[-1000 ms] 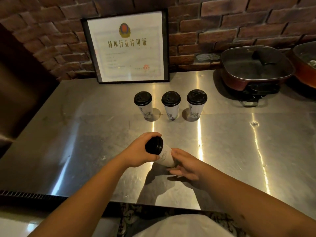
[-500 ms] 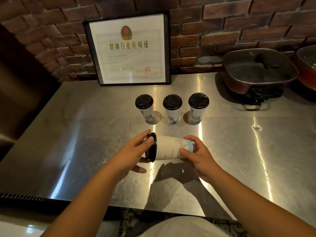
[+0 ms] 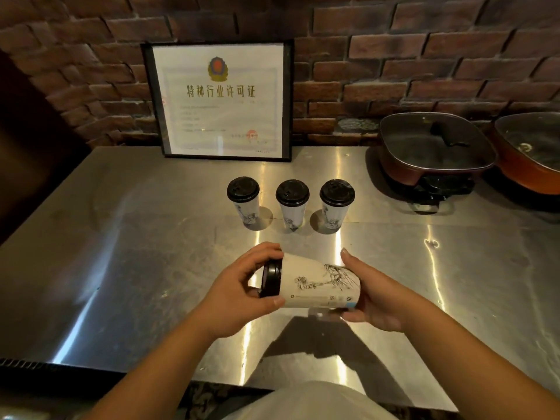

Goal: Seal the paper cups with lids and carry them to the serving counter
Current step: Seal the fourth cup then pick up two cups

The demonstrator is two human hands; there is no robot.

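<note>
A white paper cup [image 3: 318, 283] with ink drawings lies on its side in the air above the steel counter [image 3: 151, 268], its black lid [image 3: 271, 277] pointing left. My left hand [image 3: 239, 294] grips the lid end, fingers wrapped around the rim. At the cup's base end my right hand [image 3: 372, 294] holds the bottom. Three more white cups with black lids stand upright in a row farther back: left [image 3: 244, 201], middle [image 3: 292, 204], right [image 3: 336, 203].
A framed certificate [image 3: 219, 101] leans on the brick wall behind the cups. Two lidded electric pans [image 3: 436, 150] [image 3: 530, 150] sit at the back right. A dark ridged edge [image 3: 45, 366] borders the counter's front left.
The cup has gone from nearly upright to lying horizontal between both hands. It has turned so the drawing faces up, and both hands have shifted their grip on its ends.
</note>
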